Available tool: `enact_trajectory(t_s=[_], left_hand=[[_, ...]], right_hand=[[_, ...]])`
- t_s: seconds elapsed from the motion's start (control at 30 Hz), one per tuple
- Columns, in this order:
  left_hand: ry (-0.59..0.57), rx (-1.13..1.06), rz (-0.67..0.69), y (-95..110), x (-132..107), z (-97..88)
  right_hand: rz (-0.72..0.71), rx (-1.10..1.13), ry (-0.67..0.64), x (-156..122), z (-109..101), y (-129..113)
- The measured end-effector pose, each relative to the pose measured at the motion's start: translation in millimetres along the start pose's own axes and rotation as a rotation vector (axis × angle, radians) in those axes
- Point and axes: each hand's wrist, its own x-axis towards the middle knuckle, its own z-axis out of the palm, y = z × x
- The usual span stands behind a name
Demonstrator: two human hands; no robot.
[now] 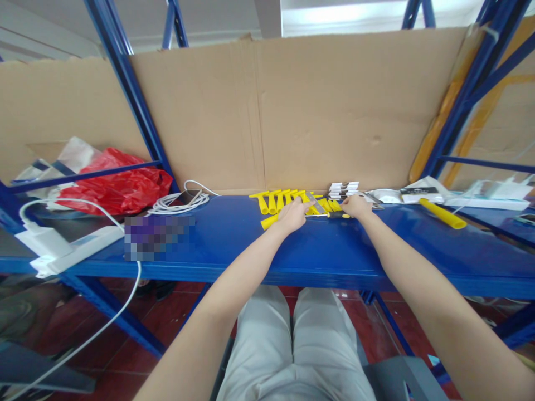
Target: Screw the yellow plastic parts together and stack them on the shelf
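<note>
My left hand (292, 214) is closed around a yellow-handled tool, and the end of its yellow handle (268, 223) sticks out to the left. A flat grey metal strip (315, 203) shows just past my fingers; I cannot tell whether it is fixed to that tool. Beside it lies a screwdriver (339, 214) with a black and yellow handle, its thin shaft pointing left. My right hand (356, 206) has its fingers drawn together beside small yellow pieces (332, 205); what they grip is hidden. Several yellow T-shaped handles (272, 203) lie in a row behind my left hand.
Small white and dark packs (343, 190) are stacked against the cardboard (326, 111). Another yellow handle (443, 214) lies on the blue shelf (234, 245) at right. Leftward are a coiled white cable (179, 206), a power strip (90, 248) and a red plastic bag (119, 181).
</note>
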Motion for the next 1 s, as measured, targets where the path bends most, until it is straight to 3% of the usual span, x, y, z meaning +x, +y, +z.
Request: enact_trajectory(t_s=[0.2, 0.4, 0.53, 0.73, 1.0], left_hand=[[-0.004, -0.008, 0.000, 0, 0, 0.4], [-0.012, -0.026, 0.004, 2, -1, -2.0], [-0.015, -0.035, -0.003, 1, -1, -2.0], [-0.006, -0.057, -0.004, 0, 1, 0.0], [0.011, -0.105, -0.019, -1, 1, -0.3]], right_hand=[[-0.008, 0.046, -0.019, 11, 2, -10], [-0.200, 0.061, -0.047, 23, -1, -31], [-0.243, 0.004, -0.125, 27, 3, -38], [-0.358, -0.132, -0.129, 18, 10, -41], [-0.445, -0.235, -0.131, 5, 1, -45]])
